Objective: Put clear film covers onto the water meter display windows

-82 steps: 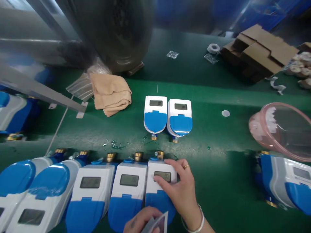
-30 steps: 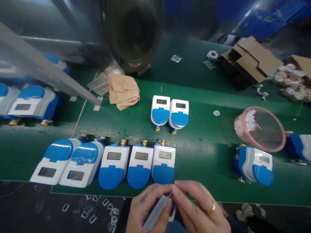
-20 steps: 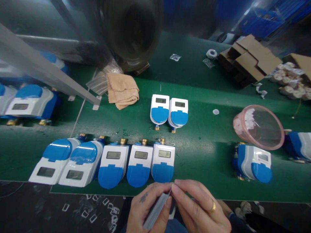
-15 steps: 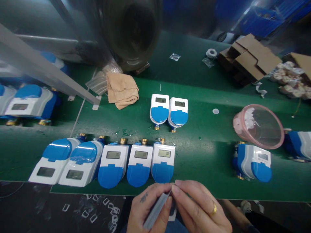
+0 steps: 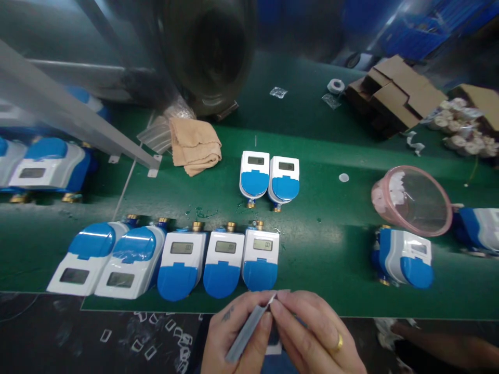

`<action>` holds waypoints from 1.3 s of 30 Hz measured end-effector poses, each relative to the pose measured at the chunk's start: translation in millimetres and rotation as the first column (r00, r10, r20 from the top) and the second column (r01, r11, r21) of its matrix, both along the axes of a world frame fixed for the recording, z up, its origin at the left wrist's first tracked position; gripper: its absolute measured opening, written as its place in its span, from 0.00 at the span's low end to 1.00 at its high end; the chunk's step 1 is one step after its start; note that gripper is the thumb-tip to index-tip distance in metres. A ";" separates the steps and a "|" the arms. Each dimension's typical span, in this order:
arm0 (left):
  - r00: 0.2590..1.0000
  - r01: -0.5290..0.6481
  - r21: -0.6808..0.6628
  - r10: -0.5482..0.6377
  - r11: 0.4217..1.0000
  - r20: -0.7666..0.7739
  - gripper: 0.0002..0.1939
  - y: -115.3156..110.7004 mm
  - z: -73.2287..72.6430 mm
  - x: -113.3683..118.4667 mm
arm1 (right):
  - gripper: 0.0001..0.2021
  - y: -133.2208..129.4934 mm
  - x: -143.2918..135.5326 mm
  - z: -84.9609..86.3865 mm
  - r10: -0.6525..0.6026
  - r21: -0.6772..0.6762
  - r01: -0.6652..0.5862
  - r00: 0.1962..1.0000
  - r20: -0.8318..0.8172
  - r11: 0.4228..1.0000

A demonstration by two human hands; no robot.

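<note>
My left hand [image 5: 239, 332] is closed around a thin grey stack of sheets [image 5: 246, 333], held on edge at the front of the bench. My right hand [image 5: 315, 332], a ring on one finger, pinches a thin sheet [image 5: 272, 299] at the stack's upper corner; its far side is hidden by the fingers. Beneath the hands shows part of a white object [image 5: 274, 349], mostly covered. Just beyond, a white and blue water meter [image 5: 260, 259] with a small display ends a row of several meters [image 5: 181, 265] along the bench edge.
Two more meters [image 5: 254, 174] stand mid-bench, beside a folded tan cloth [image 5: 195, 145]. On the right are a pink basket [image 5: 384, 200], another meter [image 5: 405, 257] and cardboard boxes [image 5: 405, 93]. A grey metal post [image 5: 89, 114] slants across the left. Another person's arm [image 5: 448, 345] shows lower right.
A pale edge of sheet now shows between my fingertips, lifted at the stack's corner. The other person's arm has shifted right. The view has moved slightly.
</note>
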State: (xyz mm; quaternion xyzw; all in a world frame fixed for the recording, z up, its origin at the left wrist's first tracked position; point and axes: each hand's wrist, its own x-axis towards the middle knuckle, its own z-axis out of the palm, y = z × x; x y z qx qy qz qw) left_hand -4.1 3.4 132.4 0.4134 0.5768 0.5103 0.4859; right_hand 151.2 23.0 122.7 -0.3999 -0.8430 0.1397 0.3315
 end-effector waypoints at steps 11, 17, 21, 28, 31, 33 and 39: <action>0.996 0.046 0.001 -0.046 0.999 -0.071 0.09 -3.9 -0.1 -3.7 | 0.13 4.4 0.7 15.3 0.039 -0.018 -0.039 0.999 0.021 0.999; 0.968 0.172 0.082 -0.153 0.982 -0.199 0.14 -4.2 -4.0 -16.8 | 0.10 19.2 -3.4 22.8 0.125 -0.035 -0.124 0.990 0.058 0.992; 0.932 0.236 0.100 -0.196 0.967 -0.305 0.14 -6.9 -8.3 -24.9 | 0.12 37.6 -10.6 30.1 0.227 -0.114 -0.214 0.967 0.115 0.970; 0.984 0.134 -0.079 -0.142 0.988 -0.108 0.05 -8.8 -10.4 -14.4 | 0.07 24.8 -21.3 10.8 0.050 0.016 -0.051 0.998 0.049 0.999; 0.998 -0.020 -0.256 0.034 0.967 0.050 0.08 -13.7 -14.0 -3.0 | 0.05 6.3 -30.5 1.5 -0.096 -0.015 0.096 0.995 -0.020 0.995; 0.968 -0.094 -0.354 0.168 0.931 0.186 0.11 -17.8 -17.9 3.1 | 0.05 -8.1 -35.3 -3.7 -0.159 -0.110 0.150 0.985 -0.072 0.982; 0.769 -0.192 -0.483 0.436 0.855 0.467 0.14 -24.6 -26.8 16.4 | 0.06 -50.4 -38.3 -29.9 -0.336 -0.691 0.078 0.909 -0.247 0.718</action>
